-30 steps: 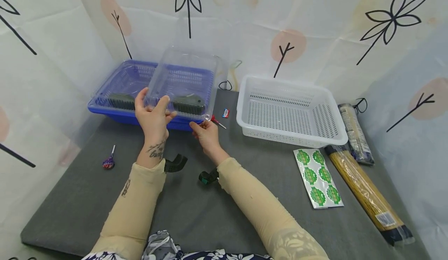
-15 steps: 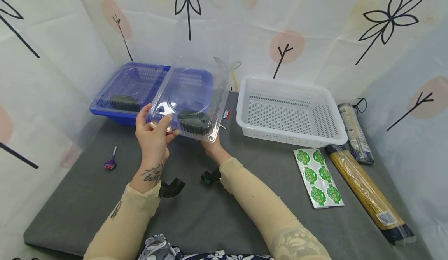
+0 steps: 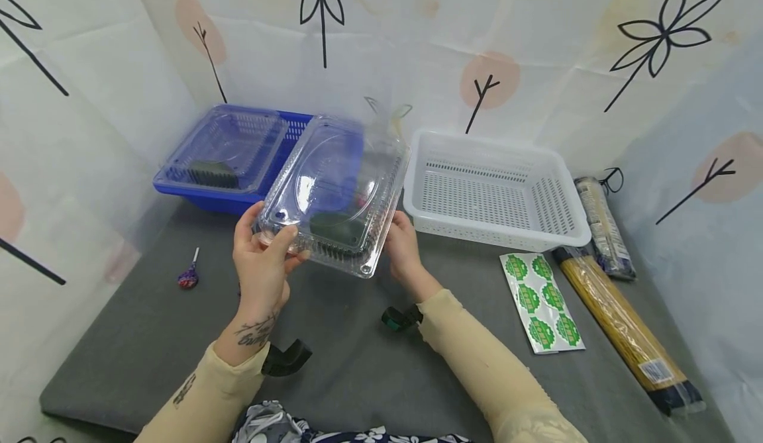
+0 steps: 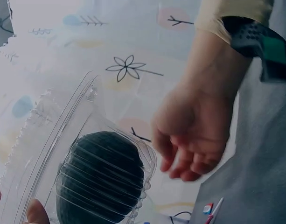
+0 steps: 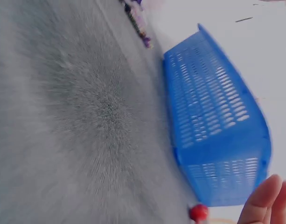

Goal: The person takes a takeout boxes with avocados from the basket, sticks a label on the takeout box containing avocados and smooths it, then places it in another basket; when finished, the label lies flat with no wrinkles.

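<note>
My left hand [image 3: 262, 264] grips the near left corner of a clear plastic clamshell container [image 3: 334, 185], held tilted above the table, thumb on top. Inside lies a dark green, rounded, avocado-like thing [image 4: 103, 172], seen through the ribbed wall. My right hand [image 3: 403, 247] is at the container's right side, partly behind it in the head view. In the left wrist view this hand [image 4: 194, 135] hangs apart from the container with fingers loosely curled and nothing in them. Left of the container, a blue basket [image 3: 203, 195] holds another clear clamshell [image 3: 238, 125] with a similar dark green thing [image 3: 212, 173].
A white basket [image 3: 495, 231] stands to the right. Beyond it lie a sticker sheet [image 3: 542, 302], a spaghetti pack [image 3: 622, 327] and another wrapped pack [image 3: 606, 228]. A lollipop [image 3: 187, 276] lies at left; a red one [image 5: 198, 213] is beside the blue basket.
The clamshell has come out of the blue basket, moving right and toward me in my left hand. My right hand has moved from the basket's front edge to the right.
</note>
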`<state>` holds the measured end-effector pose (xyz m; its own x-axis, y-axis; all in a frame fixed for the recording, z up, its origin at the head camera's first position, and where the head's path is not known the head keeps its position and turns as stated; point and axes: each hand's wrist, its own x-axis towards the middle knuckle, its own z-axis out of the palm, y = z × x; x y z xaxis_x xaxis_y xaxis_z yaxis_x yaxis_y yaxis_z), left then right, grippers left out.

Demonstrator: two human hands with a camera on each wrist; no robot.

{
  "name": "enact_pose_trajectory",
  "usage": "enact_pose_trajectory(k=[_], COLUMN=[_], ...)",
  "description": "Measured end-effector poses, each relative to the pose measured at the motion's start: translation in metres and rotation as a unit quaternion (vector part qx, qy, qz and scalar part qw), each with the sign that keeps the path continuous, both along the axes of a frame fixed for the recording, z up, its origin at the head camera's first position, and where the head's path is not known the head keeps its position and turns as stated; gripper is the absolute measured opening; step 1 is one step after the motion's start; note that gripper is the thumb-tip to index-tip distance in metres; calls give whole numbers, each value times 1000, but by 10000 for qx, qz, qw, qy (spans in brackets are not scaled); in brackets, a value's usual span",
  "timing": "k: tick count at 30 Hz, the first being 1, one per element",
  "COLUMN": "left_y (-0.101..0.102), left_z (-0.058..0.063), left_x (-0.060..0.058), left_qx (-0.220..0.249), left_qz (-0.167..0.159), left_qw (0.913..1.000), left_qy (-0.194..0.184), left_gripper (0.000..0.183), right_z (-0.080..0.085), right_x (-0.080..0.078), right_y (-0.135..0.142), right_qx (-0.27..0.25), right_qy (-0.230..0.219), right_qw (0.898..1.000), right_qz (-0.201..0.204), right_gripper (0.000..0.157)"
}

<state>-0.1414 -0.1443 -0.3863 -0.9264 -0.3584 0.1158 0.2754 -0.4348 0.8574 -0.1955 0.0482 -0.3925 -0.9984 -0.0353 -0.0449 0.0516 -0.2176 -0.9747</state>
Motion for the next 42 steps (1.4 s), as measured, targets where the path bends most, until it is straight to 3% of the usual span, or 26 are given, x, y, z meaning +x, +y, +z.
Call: enact_pose_trajectory(k=[2, 5, 9, 11, 13, 16, 19, 22, 25, 29, 33, 37, 39, 42], left_y=[0, 5, 22, 26, 27, 25, 21, 14, 5, -3, -8, -12, -12, -9], left_z=[-8, -7, 23, 28, 30, 28, 24, 18, 13, 9, 2, -6, -9, -13], left_x=[4, 16, 45, 54, 61, 68, 73, 76, 78, 78, 75, 71, 70, 70], left_qx=[9, 13, -335, -418, -559, -862, -1076, -1158, -1236, -1772, -2123, -1790, -1778, -1979], left_qz=[-138, -260, -325, -470, -603, -834, -1182, -1741, -2385, -3017, -3761, -4570, -4730, -4679], left_qw=[9998, 9997, 9974, 9955, 9926, 9879, 9827, 9753, 9622, 9361, 9018, 8711, 8627, 8613], left_qy=[140, 37, -548, -705, -891, -986, -931, -714, -454, -358, -157, 149, 201, 108], left_gripper=[61, 60, 59, 57, 55, 55, 55, 48, 30, 24, 45, 65, 68, 69], right_z=[10, 14, 15, 17, 19, 23, 28, 32, 36, 38, 39, 36, 33, 26], right_x=[15, 33, 57, 68, 78, 90, 98, 104, 108, 115, 122, 128, 130, 133], right_y=[13, 28, 40, 43, 45, 46, 49, 56, 66, 77, 84, 90, 93, 98], right_qx=[-134, -559, -655, -485, -292, 63, 252, 304, 436, 858, 1106, 1077, 1077, 1094], right_qy=[50, 378, 917, 1040, 981, 658, 361, 279, 285, 198, 102, 155, 178, 114], right_qw=[9999, 9977, 9929, 9917, 9924, 9958, 9976, 9977, 9968, 9936, 9902, 9894, 9890, 9889], right_qz=[2, 63, 380, 577, 679, 629, 542, 543, 610, 714, 847, 963, 1001, 1002], right_gripper=[23, 38, 65, 78, 86, 82, 81, 81, 77, 75, 76, 78, 78, 78])
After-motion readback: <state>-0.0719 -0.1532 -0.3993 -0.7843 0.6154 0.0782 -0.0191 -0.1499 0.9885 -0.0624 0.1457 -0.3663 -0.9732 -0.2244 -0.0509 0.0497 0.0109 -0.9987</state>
